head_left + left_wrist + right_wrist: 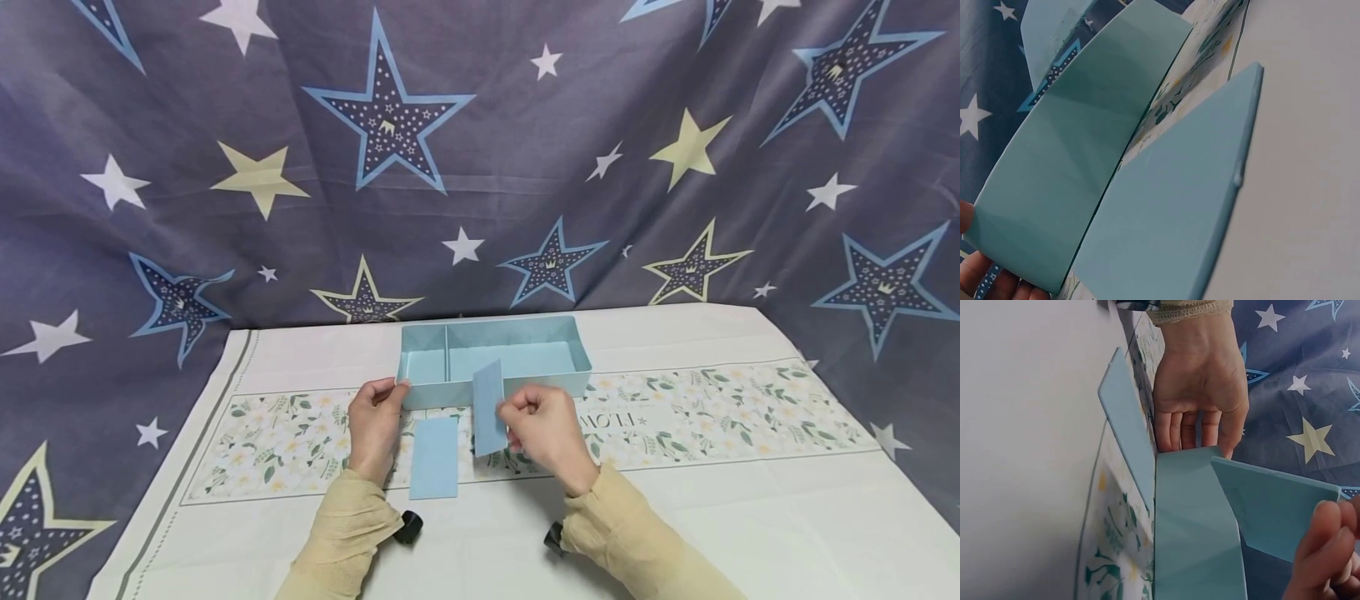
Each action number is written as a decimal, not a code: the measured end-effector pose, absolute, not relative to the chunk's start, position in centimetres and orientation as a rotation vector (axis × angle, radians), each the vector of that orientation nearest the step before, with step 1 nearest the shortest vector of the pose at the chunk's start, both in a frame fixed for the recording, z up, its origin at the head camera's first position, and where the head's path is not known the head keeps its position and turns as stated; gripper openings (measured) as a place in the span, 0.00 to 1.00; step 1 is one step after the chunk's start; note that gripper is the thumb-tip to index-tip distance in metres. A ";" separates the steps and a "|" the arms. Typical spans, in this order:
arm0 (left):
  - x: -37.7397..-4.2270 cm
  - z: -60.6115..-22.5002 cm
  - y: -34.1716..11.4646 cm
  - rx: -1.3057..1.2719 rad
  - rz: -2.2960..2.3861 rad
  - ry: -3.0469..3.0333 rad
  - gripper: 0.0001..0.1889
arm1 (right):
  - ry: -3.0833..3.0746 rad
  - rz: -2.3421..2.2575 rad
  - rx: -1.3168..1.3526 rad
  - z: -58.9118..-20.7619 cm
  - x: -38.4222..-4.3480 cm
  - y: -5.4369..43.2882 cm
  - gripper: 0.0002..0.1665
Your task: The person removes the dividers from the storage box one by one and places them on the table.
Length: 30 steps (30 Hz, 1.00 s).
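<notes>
A light blue rectangular box (pixel 442 394) lies open side up, with one upright partition (pixel 447 354) near its left end. My left hand (pixel 375 429) grips its front left corner, thumb at the rim and fingers at the end wall in the right wrist view. Between thumb and fingers, my right hand (pixel 551 429) pinches the edge of a thin blue divider panel (pixel 489 408), held upright and tilted just before the box's front wall. Another blue divider panel (pixel 435 458) lies flat on the cloth in front of the box, between the hands.
A white cloth (pixel 495 542) with a floral band (pixel 712 417) covers the table. Behind it hangs a dark star-patterned curtain (pixel 510 150), close to the box's back wall. Black wrist devices (pixel 408 527) show by both sleeves.
</notes>
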<state>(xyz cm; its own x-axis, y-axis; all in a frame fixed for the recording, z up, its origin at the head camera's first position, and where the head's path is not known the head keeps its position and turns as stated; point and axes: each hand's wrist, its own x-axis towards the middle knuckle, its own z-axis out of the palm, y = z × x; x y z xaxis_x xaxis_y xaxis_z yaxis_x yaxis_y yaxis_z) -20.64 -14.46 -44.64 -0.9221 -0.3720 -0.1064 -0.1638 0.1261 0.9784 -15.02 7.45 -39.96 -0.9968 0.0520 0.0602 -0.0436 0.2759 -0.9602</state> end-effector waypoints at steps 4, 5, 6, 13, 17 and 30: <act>-20.7 -44.7 -14.4 0.544 -1.905 -2.226 0.17 | -2.465 1.869 -0.028 -40.0 -14.6 7.6 0.10; -20.7 -44.7 -14.4 0.544 -1.905 -2.226 0.17 | -2.470 1.878 -0.034 -40.0 -14.5 7.6 0.11; -20.7 -44.8 -14.5 0.545 -1.905 -2.227 0.17 | -2.478 1.881 -0.039 -40.1 -14.4 7.7 0.11; -20.7 -44.8 -14.5 0.532 -1.896 -2.233 0.17 | -2.520 1.921 -0.090 -40.7 -14.0 8.0 0.11; -20.7 -44.8 -14.5 0.525 -1.893 -2.235 0.18 | -2.530 1.936 -0.137 -41.2 -14.0 8.2 0.10; -20.8 -44.9 -14.4 0.548 -1.890 -2.228 0.17 | -2.557 1.977 -0.106 -42.4 -14.1 8.3 0.11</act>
<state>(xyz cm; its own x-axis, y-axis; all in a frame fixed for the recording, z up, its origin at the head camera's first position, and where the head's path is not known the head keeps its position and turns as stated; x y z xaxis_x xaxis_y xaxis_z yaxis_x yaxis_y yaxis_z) -20.77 -14.39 -44.86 -0.9183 -0.3811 -0.1072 -0.1679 0.1297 0.9772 -14.12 8.26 -42.36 -0.9936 -0.0048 -0.1133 0.1084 0.2521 -0.9616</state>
